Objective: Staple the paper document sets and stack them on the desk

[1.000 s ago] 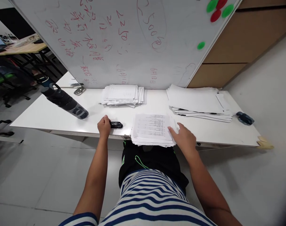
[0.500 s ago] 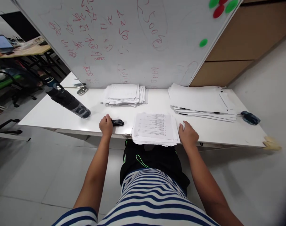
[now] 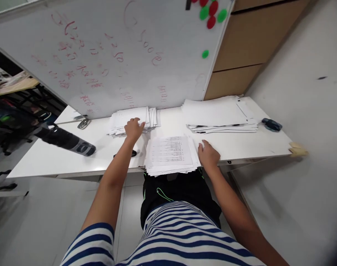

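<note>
My left hand [image 3: 134, 129] rests over the front of the back-left stack of papers [image 3: 129, 115], thumb and fingers apart. Whether a fingertip grips a sheet there is not clear. Below that forearm, a black stapler-like object [image 3: 134, 153] is partly hidden. A stack of printed sheets [image 3: 171, 153] lies at the table's front edge before me, its lower sheets uneven. Just right of this stack is my right hand [image 3: 209, 154], fingers curled in and thumb toward the papers. Its palm is hidden, so anything inside cannot be made out.
A larger stack of sheets [image 3: 215, 112] lies at the back right, beside a dark blue object [image 3: 272, 125]. A dark bottle [image 3: 68, 140] and a computer mouse [image 3: 83, 123] are on the left. The whiteboard [image 3: 168, 74] rises behind the white table [image 3: 168, 127].
My left hand has moved away from the black stapler-like object, up and over to the back-left papers, and its fingers have opened. My right hand stays beside the front stack. The view has shifted right.
</note>
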`<state>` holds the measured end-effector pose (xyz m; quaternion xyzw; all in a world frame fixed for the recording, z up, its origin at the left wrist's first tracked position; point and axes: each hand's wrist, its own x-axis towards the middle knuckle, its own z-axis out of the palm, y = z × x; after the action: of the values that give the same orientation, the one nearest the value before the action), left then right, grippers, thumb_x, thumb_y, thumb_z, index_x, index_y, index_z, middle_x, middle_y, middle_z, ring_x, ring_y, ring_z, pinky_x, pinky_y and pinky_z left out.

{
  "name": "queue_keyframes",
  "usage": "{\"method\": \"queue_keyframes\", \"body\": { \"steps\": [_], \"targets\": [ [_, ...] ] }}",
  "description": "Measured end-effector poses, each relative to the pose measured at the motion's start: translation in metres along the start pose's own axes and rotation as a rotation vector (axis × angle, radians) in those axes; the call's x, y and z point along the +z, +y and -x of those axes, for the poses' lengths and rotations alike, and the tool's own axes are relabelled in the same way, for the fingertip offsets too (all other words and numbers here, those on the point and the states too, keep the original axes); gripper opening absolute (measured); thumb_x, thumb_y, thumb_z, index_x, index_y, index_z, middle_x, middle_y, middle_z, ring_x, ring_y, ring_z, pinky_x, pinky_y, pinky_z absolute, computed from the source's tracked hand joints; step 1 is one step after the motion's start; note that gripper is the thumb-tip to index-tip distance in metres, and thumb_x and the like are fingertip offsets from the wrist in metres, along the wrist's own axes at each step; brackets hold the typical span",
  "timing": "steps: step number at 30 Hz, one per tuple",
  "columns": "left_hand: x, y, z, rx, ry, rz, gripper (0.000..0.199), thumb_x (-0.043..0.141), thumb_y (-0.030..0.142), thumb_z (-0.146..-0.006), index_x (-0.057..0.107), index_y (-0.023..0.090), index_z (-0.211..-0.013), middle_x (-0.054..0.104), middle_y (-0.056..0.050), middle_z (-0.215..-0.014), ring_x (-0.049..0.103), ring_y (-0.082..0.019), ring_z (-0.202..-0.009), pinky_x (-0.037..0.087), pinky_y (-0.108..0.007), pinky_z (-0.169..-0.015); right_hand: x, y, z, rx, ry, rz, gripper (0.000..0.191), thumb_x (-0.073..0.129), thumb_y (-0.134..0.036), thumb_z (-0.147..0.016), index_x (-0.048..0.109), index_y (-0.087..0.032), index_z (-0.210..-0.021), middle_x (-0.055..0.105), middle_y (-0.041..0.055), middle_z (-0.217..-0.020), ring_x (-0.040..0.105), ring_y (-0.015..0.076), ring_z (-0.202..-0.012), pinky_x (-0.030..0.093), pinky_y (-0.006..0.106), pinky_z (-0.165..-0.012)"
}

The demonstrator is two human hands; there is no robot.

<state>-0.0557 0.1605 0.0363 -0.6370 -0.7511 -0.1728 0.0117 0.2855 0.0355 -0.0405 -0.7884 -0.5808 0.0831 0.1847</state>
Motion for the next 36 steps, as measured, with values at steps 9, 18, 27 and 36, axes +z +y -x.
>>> {"method": "queue_keyframes", "body": {
  "steps": [9, 18, 27, 36],
  "targets": [
    [0.024, -0.013, -0.036, 0.04, -0.054, -0.21, 0.036, 0.048, 0.044, -0.09, 0.065, 0.018, -0.109, 0.062, -0.019, -0.118, 0.055, -0.035, -0.112, 0.039, -0.047, -0.09, 0.002, 0.005, -0.005, -0.031, -0.016, -0.03, 0.045, 0.031, -0.036, -0.102, 0.055, -0.016, -0.135, 0.071, 0.0133, -0.114, 0.067, 0.0247, -0.092, 0.041, 0.031, -0.073],
    [0.023, -0.03, -0.05, -0.012, -0.077, -0.203, 0.036, 0.043, 0.029, -0.091, 0.059, 0.02, -0.122, 0.062, -0.014, -0.118, 0.059, -0.03, -0.108, 0.043, -0.038, -0.085, 0.007, 0.005, -0.006, -0.03, -0.001, 0.01, 0.043, 0.032, -0.035, -0.102, 0.056, -0.019, -0.134, 0.071, 0.0116, -0.111, 0.067, 0.0236, -0.088, 0.039, 0.029, -0.068],
    [0.033, -0.044, -0.054, -0.211, -0.102, 0.022, 0.079, 0.061, 0.07, -0.071, 0.052, 0.022, -0.134, 0.041, -0.018, -0.143, 0.04, -0.04, -0.132, 0.036, -0.05, -0.106, 0.012, 0.007, -0.008, -0.046, 0.026, 0.001, 0.041, 0.034, -0.034, -0.101, 0.058, -0.019, -0.131, 0.072, 0.0101, -0.111, 0.067, 0.0235, -0.087, 0.039, 0.029, -0.066],
    [0.034, -0.053, -0.06, -0.222, -0.106, 0.119, 0.062, 0.067, 0.056, -0.073, 0.06, 0.021, -0.123, 0.043, -0.016, -0.14, 0.042, -0.037, -0.129, 0.036, -0.046, -0.106, 0.014, 0.007, -0.009, -0.054, 0.011, 0.001, 0.041, 0.032, -0.034, -0.102, 0.057, -0.02, -0.131, 0.071, 0.0105, -0.114, 0.067, 0.0234, -0.092, 0.042, 0.029, -0.071]
  ]
}}
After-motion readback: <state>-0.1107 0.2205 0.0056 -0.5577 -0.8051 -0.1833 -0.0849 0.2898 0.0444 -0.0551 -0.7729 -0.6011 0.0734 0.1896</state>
